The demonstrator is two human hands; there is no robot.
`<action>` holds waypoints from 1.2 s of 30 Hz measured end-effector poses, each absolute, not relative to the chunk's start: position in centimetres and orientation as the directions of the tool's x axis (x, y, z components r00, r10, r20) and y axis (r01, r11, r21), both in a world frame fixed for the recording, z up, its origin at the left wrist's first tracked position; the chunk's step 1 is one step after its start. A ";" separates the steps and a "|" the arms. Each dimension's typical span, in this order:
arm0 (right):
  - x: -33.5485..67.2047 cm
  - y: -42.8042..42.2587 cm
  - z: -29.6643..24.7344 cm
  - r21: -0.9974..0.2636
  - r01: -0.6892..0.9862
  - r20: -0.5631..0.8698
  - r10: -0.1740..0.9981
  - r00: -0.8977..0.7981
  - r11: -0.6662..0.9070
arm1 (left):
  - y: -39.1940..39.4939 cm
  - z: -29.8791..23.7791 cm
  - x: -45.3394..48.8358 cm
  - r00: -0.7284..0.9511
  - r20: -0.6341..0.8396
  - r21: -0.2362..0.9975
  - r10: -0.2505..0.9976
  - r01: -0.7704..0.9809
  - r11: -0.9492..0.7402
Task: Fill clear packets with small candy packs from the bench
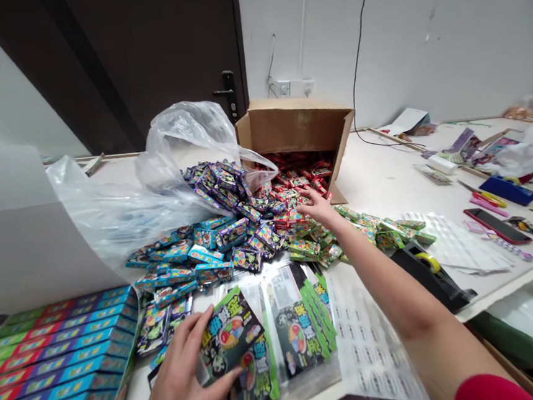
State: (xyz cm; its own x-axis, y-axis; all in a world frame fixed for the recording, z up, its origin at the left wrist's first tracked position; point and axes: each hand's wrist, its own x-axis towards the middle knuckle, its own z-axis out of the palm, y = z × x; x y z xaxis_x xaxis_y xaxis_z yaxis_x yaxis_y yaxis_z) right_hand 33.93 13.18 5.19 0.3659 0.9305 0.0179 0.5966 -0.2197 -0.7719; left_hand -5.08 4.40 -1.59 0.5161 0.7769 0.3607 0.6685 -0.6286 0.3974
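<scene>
The left hand [180,382] pinches a glossy printed packet [229,334] at its edge — light, slippery, floppy film, best held there. The right hand [316,207] spreads open over small red packs [299,175].

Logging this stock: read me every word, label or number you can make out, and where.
Packet in the left hand: big stylised title, too blurred to read.
Sticker sheet: rows of oval labels, too small to read.
Stacked boxes: print too small to read.
Nothing can be quoted.
</scene>
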 end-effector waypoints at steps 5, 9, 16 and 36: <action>32.7 6.7 4.3 -0.995 0.094 0.027 0.991 0.129 0.015 | 4.6 -0.6 -4.6 0.542 0.354 0.404 0.762 0.646 -0.648; 30.8 3.2 3.4 -0.998 -0.063 0.022 1.000 0.004 0.022 | 4.0 -0.3 -4.2 0.565 0.353 0.400 0.746 0.629 -0.666; 28.2 1.3 1.0 -0.958 0.235 0.168 0.986 -0.004 0.165 | 2.6 -0.3 -5.7 0.558 0.299 0.402 0.774 0.662 -0.633; 26.8 -1.6 -1.9 -0.457 0.866 0.130 0.978 -0.163 0.206 | 2.7 -0.8 -5.0 0.613 0.253 0.431 0.748 0.621 -0.654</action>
